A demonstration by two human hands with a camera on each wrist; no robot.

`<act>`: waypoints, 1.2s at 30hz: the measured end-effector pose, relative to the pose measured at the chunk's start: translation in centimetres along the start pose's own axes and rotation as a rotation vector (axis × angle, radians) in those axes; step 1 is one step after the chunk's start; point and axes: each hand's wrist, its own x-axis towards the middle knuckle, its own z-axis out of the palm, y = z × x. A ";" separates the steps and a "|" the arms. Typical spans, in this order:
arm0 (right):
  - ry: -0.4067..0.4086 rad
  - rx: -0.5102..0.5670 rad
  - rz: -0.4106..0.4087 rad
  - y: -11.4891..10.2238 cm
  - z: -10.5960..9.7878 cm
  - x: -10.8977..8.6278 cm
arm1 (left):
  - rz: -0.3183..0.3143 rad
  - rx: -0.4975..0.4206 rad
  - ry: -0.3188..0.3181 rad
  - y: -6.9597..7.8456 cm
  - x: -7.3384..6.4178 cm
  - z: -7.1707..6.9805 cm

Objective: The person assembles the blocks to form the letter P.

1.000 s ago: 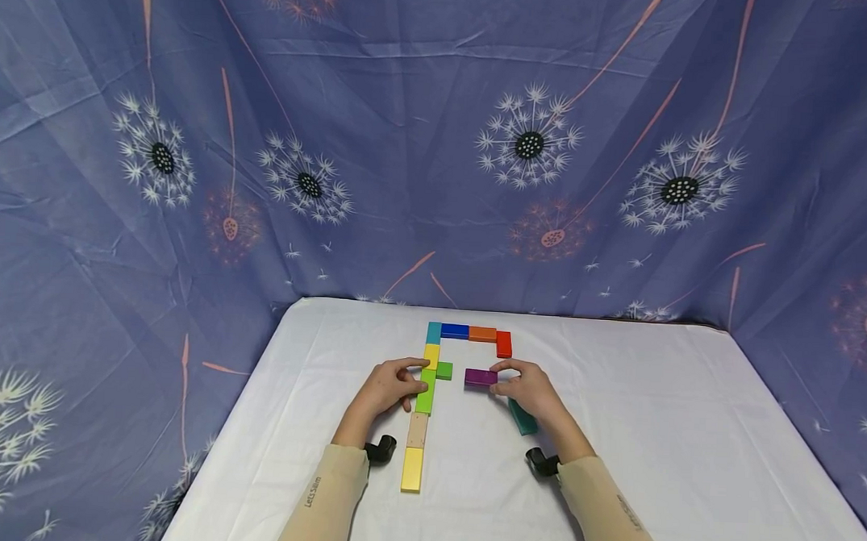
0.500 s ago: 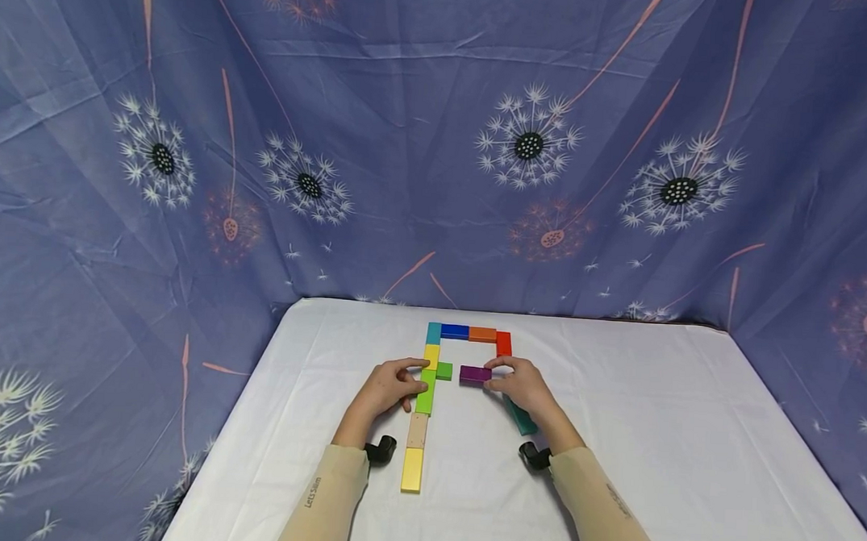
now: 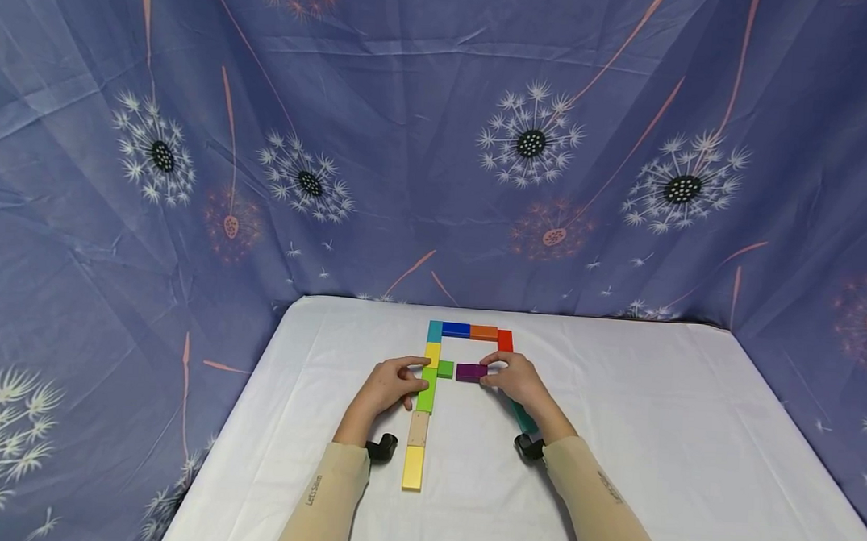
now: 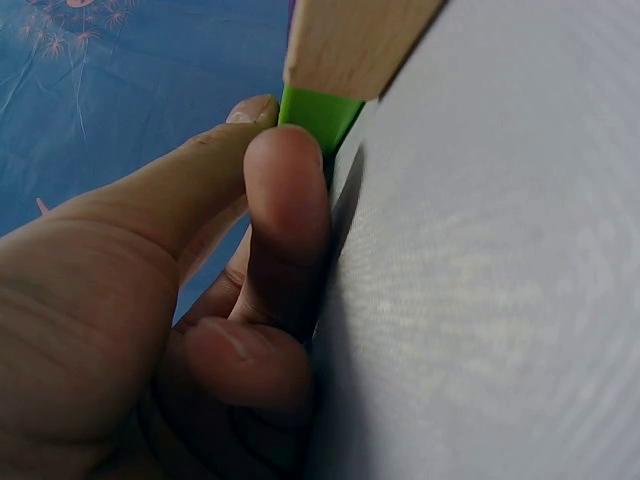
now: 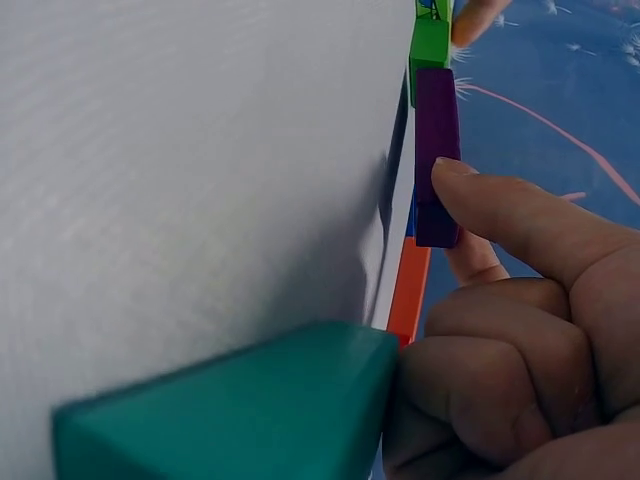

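My right hand (image 3: 523,383) pinches a purple block (image 3: 472,373) by its right end, between thumb and index finger. The block points left at a small green block (image 3: 445,369), with a narrow gap between them in the head view. My left hand (image 3: 388,383) rests beside a column of blocks, its index fingertip at the yellow block (image 3: 433,353) and its thumb at the light green block (image 3: 426,391). In the left wrist view the other fingers (image 4: 288,190) are bent beside the cloth. A teal block (image 5: 240,410) lies below my right hand, partly hidden by it.
Light blue (image 3: 435,332), dark blue (image 3: 456,330), orange (image 3: 484,333) and red blocks (image 3: 505,340) form the far row. A bare wood block (image 3: 418,429) and a gold block (image 3: 413,468) continue the column nearer me. White cloth (image 3: 659,426) covers the table; a patterned curtain hangs behind.
My right hand has moved left with the purple block, bringing it closer to the small green block. My left hand has stayed in place.
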 end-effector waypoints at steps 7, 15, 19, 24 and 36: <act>-0.006 -0.039 -0.003 -0.3 0.2 0.3 | 0.011 0.001 -0.001 0.1 0.1 -0.1; 0.007 -0.070 -0.024 -0.2 0.4 0.6 | 0.018 0.005 -0.006 0.1 0.0 -0.1; 0.006 -0.078 -0.021 -0.3 0.5 0.7 | 0.018 0.007 -0.008 0.1 0.0 -0.1; 0.004 -0.078 -0.027 -0.2 0.6 0.7 | 0.011 0.005 -0.008 0.1 0.0 -0.2; 0.001 -0.052 -0.015 -0.2 0.6 0.8 | 0.005 0.017 -0.007 0.0 0.0 -0.1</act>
